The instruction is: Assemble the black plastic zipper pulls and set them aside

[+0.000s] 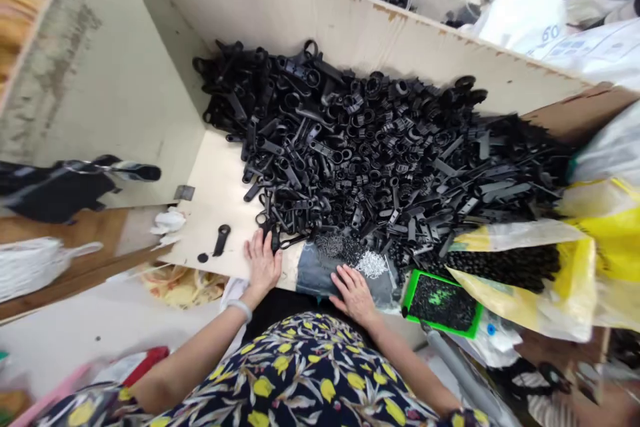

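Left of the heap (370, 147) of black plastic parts stands a pale board wall (100, 87), and nearer the person, off the heap's near left corner, a crumpled white tissue (169, 221) lies by the edge of the tabletop (215, 177). Next come a small black disc (203, 257) and a single black part (221, 240) with a ring at one end, both lying apart from the heap on its near left side. The left hand (264, 263) rests palm down at the heap's near left edge, fingers extended and fingertips touching black parts there; it does not appear to grip any. Along the heap's near edge, further right, is a dark mat (315, 270) bearing a small pile of dark bits (333, 245). The right hand (355, 293) lies on this mat, loosely open with fingers slightly bent, just beside a pile of silver bits (373, 265) in front of the heap. Off the heap's near right side sits a green tray (408, 293) holding tiny black pieces, then a yellow and white bag (575, 280) beside the heap's right end.
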The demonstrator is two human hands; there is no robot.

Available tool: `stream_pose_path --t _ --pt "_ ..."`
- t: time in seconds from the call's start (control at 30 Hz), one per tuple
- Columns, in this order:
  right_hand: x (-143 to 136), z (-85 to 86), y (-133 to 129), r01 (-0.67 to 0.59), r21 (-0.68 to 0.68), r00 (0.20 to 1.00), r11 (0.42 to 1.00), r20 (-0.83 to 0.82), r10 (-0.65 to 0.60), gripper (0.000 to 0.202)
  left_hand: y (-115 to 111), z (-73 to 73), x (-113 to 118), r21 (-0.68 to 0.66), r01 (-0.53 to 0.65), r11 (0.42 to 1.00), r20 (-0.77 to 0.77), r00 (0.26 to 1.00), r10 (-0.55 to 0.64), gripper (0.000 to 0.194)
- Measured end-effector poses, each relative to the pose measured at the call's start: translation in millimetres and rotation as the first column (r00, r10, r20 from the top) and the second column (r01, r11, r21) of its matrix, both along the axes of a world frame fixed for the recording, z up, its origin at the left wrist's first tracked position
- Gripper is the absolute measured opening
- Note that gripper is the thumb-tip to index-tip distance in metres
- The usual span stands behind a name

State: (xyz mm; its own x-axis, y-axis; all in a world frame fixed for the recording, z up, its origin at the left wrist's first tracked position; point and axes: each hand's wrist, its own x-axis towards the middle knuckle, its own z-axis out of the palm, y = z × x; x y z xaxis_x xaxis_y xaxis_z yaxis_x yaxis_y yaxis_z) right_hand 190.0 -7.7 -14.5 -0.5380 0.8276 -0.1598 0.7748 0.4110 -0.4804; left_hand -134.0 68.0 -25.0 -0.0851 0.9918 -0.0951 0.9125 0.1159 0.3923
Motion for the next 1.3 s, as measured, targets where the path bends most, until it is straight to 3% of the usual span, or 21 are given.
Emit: stream_pose_path --t 0.1,0.2,0.3,0.37,0.47,0.57,0.73,0.9,1.0,1.1,1.23,1.3 --pt "-4.6 23.5 11.2 0.018 -0.143 1.0 0.99 0.018 -0.016 0.055 3.3 5.2 3.6 -0.087 -0.026 0.996 0.038 0.999 0.029 0.064" --pt "-6.4 58.9 37.4 0.056 -0.243 0.998 0.968 0.01 -0.055 0.052 6.8 10.6 5.4 -0.126 -0.035 0.991 0.071 0.996 0.044 0.066" --pt "-4.6 90.9 82.8 0.153 -0.252 0.988 0.956 0.075 -0.138 0.047 11.7 18.5 4.0 -0.132 -0.041 0.99 0.119 0.991 0.057 0.066" --pt "-5.0 103.5 120.9 0.19 -0.228 0.978 0.955 0.125 -0.165 0.044 16.9 26.2 2.5 -0.144 -0.066 0.987 0.175 0.98 0.091 0.062" --pt "-13.5 106.7 174.2 0.188 -0.211 0.969 0.959 0.199 -0.146 0.037 28.1 39.0 4.3 -0.176 -0.149 0.973 0.234 0.954 0.188 0.047" --pt "-29.2 99.0 205.6 0.181 -0.222 0.957 0.958 0.265 -0.119 0.021 41.5 49.3 13.2 -0.204 -0.261 0.944 0.216 0.928 0.303 0.032" --pt "-48.4 91.6 212.4 0.223 -0.192 0.965 0.956 0.182 -0.188 0.004 57.4 60.8 26.0 -0.291 -0.383 0.877 0.19 0.875 0.446 0.037" --pt "-33.8 103.6 210.5 0.277 -0.196 0.94 0.941 -0.149 -0.308 0.03 65.8 81.3 17.6 -0.352 -0.384 0.854 0.279 0.827 0.487 0.025" --pt "-11.6 123.2 207.9 0.313 -0.227 0.842 0.922 -0.382 -0.38 0.038 72.2 106.0 11.4 -0.379 -0.408 0.831 0.354 0.765 0.537 0.014" --pt "6.0 152.4 197.1 0.328 -0.302 0.703 0.895 -0.555 -0.445 0.04 73.3 141.3 12.2 -0.425 -0.371 0.825 0.476 0.684 0.553 0.013" --pt "3.4 203.5 174.8 0.305 -0.43 0.538 0.85 -0.659 -0.526 0.04 60.7 201.9 33.6 -0.497 -0.134 0.857 0.694 0.532 0.485 0.028" --pt "-8.6 231.7 168.8 0.216 -0.569 0.441 0.793 -0.668 -0.599 0.046 54.0 234.5 51.0 -0.499 0.027 0.866 0.804 0.385 0.452 0.041"
